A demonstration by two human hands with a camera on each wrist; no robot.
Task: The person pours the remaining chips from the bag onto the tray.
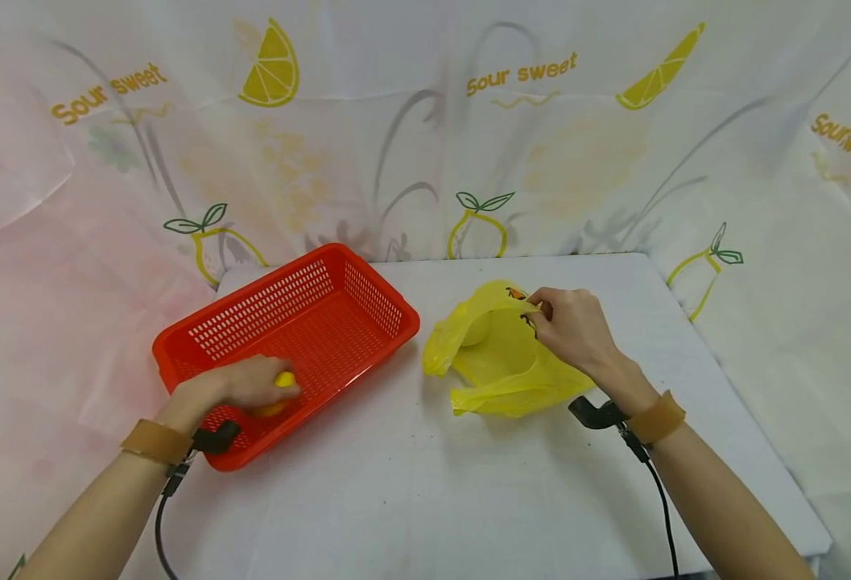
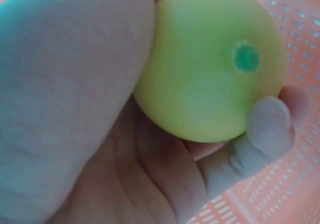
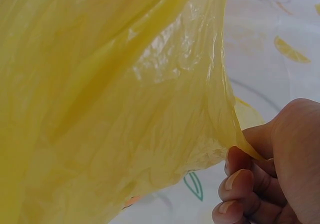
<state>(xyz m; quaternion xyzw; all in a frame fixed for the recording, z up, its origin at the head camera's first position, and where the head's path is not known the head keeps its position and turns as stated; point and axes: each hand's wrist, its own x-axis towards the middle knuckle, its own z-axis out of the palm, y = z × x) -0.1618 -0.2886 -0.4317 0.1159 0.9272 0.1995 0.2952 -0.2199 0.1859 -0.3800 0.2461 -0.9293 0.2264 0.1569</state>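
My left hand (image 1: 254, 381) is down inside the red plastic basket (image 1: 394, 326), fingers curled round a smooth yellow round fruit (image 1: 285, 379). In the left wrist view the fruit (image 2: 210, 64) shows a small green stem spot, and fingertips wrap its lower side. On the right, my right hand (image 1: 573, 322) pinches the rim of a thin yellow plastic bag (image 1: 512, 395) between thumb and fingers. The bag's mouth gapes toward the basket. A rounded shape shows at its left inside, too unclear to name. In the right wrist view the bag (image 3: 125, 109) stretches from the pinching fingers.
The basket has slotted walls and stands at an angle on the left of a white table (image 1: 411, 499). A printed cloth (image 1: 367, 145) with lemon drawings hangs behind the table. A cable runs from each wrist camera.
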